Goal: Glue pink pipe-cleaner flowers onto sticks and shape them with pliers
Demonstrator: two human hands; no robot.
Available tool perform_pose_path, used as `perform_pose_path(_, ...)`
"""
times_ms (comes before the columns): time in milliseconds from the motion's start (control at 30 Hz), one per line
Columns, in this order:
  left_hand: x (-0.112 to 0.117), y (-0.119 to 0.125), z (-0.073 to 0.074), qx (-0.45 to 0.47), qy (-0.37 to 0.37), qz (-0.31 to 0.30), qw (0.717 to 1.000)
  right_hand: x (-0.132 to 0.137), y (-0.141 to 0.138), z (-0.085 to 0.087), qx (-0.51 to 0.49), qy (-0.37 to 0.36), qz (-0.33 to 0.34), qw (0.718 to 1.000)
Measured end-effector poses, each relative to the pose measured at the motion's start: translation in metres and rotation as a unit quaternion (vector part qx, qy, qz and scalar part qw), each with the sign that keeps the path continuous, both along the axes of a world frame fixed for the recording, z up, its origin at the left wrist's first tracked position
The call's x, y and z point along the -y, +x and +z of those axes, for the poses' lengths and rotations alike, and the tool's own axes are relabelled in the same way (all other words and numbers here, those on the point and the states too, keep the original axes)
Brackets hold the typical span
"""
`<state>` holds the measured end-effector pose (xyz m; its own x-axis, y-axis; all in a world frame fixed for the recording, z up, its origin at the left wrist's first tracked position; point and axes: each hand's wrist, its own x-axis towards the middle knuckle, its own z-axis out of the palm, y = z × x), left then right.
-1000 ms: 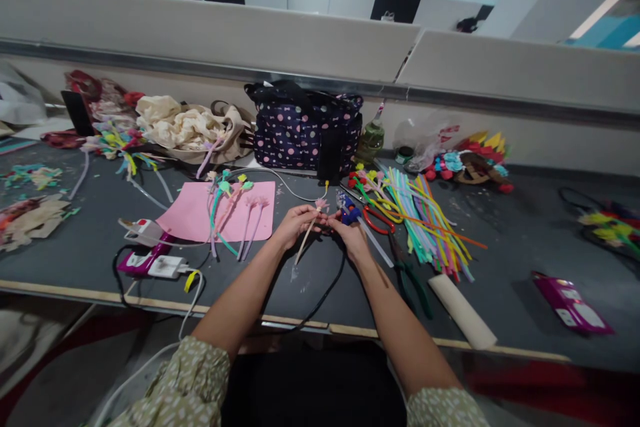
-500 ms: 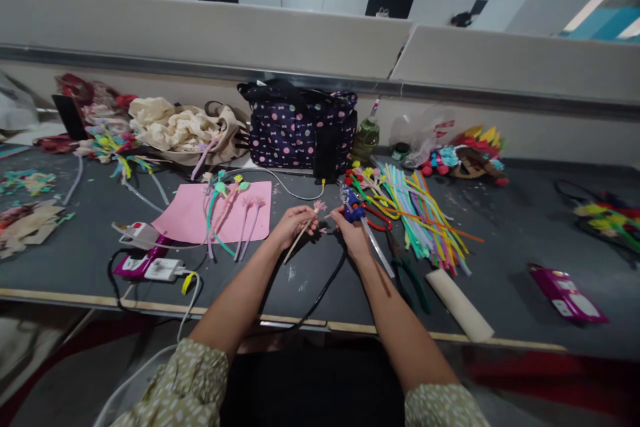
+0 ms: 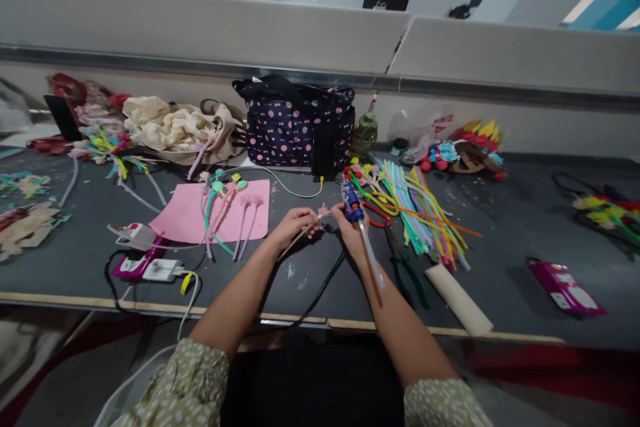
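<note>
My left hand (image 3: 294, 223) is closed on a thin stick with a small pink flower (image 3: 323, 211) at its tip, held just above the dark table (image 3: 500, 227). My right hand (image 3: 350, 232) grips a blue glue gun (image 3: 352, 202), lifted off the table with its clear glue stick (image 3: 373, 256) trailing back over my wrist. The gun's nozzle points up and away, close to the pink flower. A black cord (image 3: 320, 290) runs from under my hands to the table's front edge.
A pink sheet (image 3: 193, 217) with several finished flower stems lies left. Coloured pipe cleaners (image 3: 425, 210), red scissors (image 3: 379, 212), green pliers (image 3: 410, 273) and a cardboard tube (image 3: 457, 299) lie right. A dotted bag (image 3: 297, 123) stands behind. A power strip (image 3: 145, 261) sits front left.
My right hand picked the blue glue gun up from the table and raised it beside the flower. My left hand kept hold of the stick, tilting it a little lower.
</note>
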<state>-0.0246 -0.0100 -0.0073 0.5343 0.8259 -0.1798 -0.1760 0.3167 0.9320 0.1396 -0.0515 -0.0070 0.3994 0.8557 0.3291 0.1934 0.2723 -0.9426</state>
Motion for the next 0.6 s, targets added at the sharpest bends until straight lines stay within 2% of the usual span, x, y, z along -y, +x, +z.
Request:
perform_pose_path(433, 0.0010, 0.0000, -0.0006, -0.010, 0.022, -0.008, 1.000, -0.0014, 0.0013, -0.0041, 0.034, 0.021, 0.005, 0.999)
perform_pose_path(600, 0.0010, 0.0000, -0.0006, -0.013, 0.026, -0.011, 1.000, -0.0012, 0.0015, -0.0033, 0.034, 0.009, 0.011, 0.999)
